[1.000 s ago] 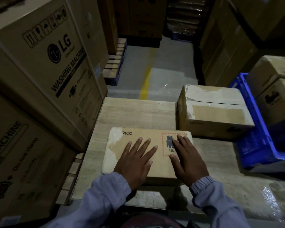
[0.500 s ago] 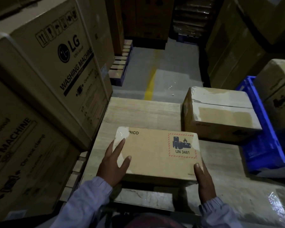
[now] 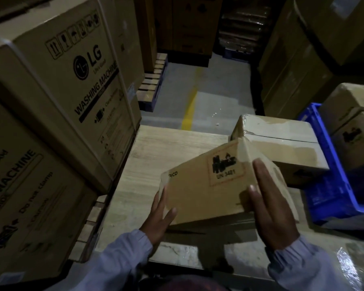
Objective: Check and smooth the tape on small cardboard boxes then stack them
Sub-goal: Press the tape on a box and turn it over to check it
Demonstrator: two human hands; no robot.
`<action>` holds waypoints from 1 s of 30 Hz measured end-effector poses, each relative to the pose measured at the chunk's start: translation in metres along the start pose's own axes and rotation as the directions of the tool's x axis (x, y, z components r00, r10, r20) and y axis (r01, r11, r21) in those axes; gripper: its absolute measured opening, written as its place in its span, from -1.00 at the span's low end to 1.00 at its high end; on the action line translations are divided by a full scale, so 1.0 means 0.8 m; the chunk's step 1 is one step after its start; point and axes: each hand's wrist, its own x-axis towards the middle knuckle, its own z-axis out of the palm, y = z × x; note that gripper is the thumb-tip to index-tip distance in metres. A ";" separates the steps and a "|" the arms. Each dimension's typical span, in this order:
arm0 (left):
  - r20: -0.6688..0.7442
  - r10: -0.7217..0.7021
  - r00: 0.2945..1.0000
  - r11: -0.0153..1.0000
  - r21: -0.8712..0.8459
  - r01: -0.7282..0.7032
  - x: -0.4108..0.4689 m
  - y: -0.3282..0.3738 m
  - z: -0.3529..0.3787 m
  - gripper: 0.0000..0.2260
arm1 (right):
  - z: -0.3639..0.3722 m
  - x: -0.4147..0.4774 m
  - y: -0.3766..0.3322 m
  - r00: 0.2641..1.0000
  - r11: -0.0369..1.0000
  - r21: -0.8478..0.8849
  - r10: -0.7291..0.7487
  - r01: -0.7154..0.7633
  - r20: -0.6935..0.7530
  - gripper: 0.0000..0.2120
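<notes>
Cardboard box (image 3: 206, 198) now raised, tilted, between both hands (image 3: 158, 217) (image 3: 271, 213).

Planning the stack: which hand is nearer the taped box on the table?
Right. The right hand presses the held box at its right end, short of the taped box; the left hand supports its left end, farther.

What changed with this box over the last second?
The box lay flat on the table under both palms. The left hand and right hand moved to its ends and lifted it, tilted, off the table. The second box and blue crate stayed put.
</notes>
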 end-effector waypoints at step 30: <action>-0.419 0.060 0.906 0.998 -0.003 -0.067 -0.044 0.075 -0.073 -0.34 | 0.070 -0.003 0.002 0.966 0.944 -0.331 0.089 -0.003 0.243 -0.29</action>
